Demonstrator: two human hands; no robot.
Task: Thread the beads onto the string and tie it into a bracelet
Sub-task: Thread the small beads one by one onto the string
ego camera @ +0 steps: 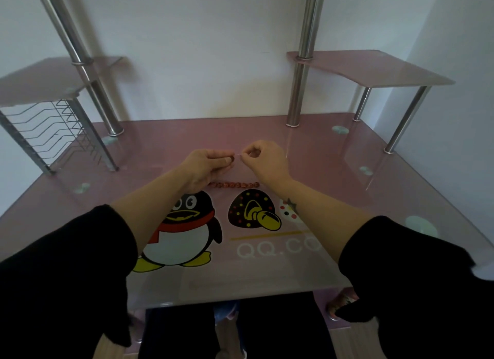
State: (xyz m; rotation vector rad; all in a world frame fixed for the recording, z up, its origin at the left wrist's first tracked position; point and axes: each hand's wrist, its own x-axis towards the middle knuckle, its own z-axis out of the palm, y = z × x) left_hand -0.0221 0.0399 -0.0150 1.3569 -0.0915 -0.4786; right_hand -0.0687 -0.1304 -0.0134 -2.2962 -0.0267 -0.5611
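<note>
Both forearms outstretched — left hand (207, 166) and right hand (263, 158) close together, fingertips pinched

A reddish-brown bead (232, 159) sits at the tip of the thin string (238, 155), a row of matching beads (234, 184) lying nearby.

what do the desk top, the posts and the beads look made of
Desk top: tinted pink glass with a glossy finish; it mirrors the posts and shelf legs, and it carries printed cartoon pictures. Posts: polished metal, likely chromed steel, with bright streaks running along them. Beads: reddish brown and slightly shiny; they could be wood, seed or plastic, but are too small to tell.
</note>
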